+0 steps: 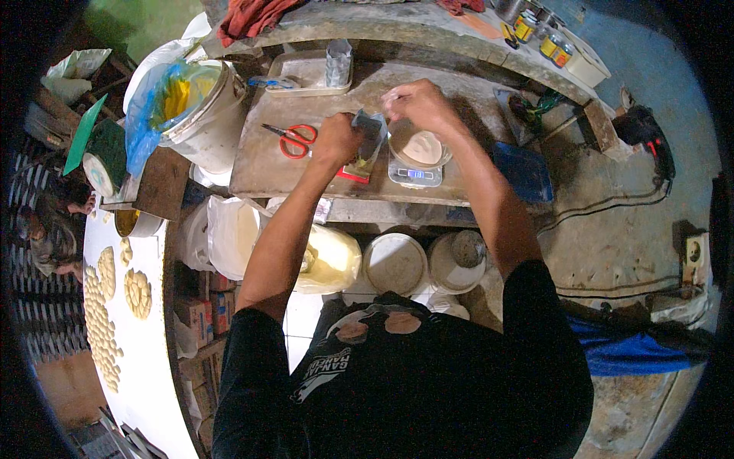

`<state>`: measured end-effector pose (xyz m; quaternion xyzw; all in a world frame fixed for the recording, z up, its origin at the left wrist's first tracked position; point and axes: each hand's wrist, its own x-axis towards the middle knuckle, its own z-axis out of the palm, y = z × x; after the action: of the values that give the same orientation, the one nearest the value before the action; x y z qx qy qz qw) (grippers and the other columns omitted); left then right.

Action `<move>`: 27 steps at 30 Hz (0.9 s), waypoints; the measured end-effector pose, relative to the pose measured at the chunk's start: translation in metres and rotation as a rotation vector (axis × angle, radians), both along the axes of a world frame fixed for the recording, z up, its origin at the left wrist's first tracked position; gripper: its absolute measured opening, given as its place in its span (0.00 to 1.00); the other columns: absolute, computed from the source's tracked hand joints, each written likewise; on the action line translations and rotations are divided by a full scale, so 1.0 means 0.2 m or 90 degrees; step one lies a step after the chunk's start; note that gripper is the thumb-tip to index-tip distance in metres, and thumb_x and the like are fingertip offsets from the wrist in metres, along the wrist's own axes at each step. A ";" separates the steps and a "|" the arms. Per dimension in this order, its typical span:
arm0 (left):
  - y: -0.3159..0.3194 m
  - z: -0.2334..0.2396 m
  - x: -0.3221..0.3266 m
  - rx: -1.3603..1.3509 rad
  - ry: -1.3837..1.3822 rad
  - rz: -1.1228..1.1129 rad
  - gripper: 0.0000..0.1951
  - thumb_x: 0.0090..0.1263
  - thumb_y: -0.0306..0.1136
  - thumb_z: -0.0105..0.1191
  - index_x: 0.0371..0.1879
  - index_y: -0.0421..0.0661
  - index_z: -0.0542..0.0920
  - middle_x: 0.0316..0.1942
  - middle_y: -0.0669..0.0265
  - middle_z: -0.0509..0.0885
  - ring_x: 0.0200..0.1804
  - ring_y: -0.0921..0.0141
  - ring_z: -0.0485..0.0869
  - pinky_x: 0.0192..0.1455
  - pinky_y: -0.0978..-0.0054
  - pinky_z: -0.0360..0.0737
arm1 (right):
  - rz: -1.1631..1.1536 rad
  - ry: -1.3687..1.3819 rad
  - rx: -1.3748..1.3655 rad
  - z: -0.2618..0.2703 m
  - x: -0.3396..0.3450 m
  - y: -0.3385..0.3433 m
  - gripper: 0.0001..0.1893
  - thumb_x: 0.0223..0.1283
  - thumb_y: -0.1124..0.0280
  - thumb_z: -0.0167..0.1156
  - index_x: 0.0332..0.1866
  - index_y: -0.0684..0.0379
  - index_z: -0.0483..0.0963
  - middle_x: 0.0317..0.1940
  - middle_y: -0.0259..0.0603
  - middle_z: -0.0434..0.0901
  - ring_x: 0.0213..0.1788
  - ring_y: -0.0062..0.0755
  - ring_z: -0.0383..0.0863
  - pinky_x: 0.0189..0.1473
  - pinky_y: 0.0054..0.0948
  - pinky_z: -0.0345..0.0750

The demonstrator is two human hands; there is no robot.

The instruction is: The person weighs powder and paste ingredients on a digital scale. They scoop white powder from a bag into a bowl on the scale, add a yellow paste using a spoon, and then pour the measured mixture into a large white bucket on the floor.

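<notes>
My left hand (338, 140) grips a foil packet (370, 137), its top standing open and its red and yellowish base low on the wooden table (252, 166). My right hand (420, 104) hovers over a bowl (395, 150) with its fingers bent together; whether anything is between them cannot be made out. Pale powder (421, 147) lies in the bowl. Under the bowl sits a digital kitchen scale (416, 177) with a lit display. Scissors with red handles (295, 141) lie just left of my left hand.
Behind stands a tray (309, 86) with a clear container (338, 62). A large bucket (203, 137) with plastic bags is at left. Dough pieces (103, 333) cover a white table (146, 373), with another person (54, 229) beyond. Lidded buckets (395, 264) stand below the table.
</notes>
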<state>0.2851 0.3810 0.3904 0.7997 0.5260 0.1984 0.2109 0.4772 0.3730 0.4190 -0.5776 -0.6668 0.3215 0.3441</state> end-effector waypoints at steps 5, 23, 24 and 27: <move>0.06 -0.14 -0.08 0.066 -0.013 0.024 0.12 0.54 0.30 0.52 0.34 0.39 0.82 0.30 0.42 0.80 0.37 0.49 0.81 0.42 0.57 0.78 | -0.108 -0.140 0.044 -0.08 0.18 0.01 0.08 0.53 0.68 0.59 0.32 0.58 0.82 0.22 0.39 0.82 0.28 0.30 0.82 0.38 0.32 0.77; 0.22 -0.14 -0.21 0.084 -0.139 0.056 0.15 0.55 0.27 0.48 0.41 0.41 0.81 0.27 0.43 0.80 0.35 0.51 0.82 0.39 0.57 0.79 | -0.091 -0.194 0.108 -0.22 0.25 -0.18 0.20 0.58 0.61 0.57 0.51 0.62 0.74 0.47 0.53 0.78 0.50 0.47 0.79 0.51 0.36 0.75; 0.36 -0.25 -0.35 0.230 -0.097 0.028 0.16 0.57 0.27 0.47 0.44 0.41 0.79 0.24 0.43 0.79 0.33 0.50 0.82 0.36 0.57 0.78 | -0.081 -0.180 0.113 -0.22 0.20 -0.20 0.20 0.58 0.61 0.57 0.51 0.62 0.74 0.47 0.54 0.78 0.49 0.46 0.79 0.50 0.35 0.75; 0.34 0.00 -0.22 0.189 -0.166 0.126 0.16 0.60 0.28 0.47 0.47 0.43 0.78 0.25 0.43 0.79 0.32 0.48 0.81 0.34 0.55 0.76 | -0.154 -0.123 0.014 -0.17 0.26 -0.42 0.19 0.58 0.62 0.58 0.53 0.60 0.73 0.43 0.52 0.80 0.44 0.41 0.82 0.46 0.33 0.76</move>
<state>0.2418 0.4497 0.3898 0.7342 0.5349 0.3952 0.1368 0.5299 0.2881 0.3851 -0.6782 -0.6255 0.2133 0.3214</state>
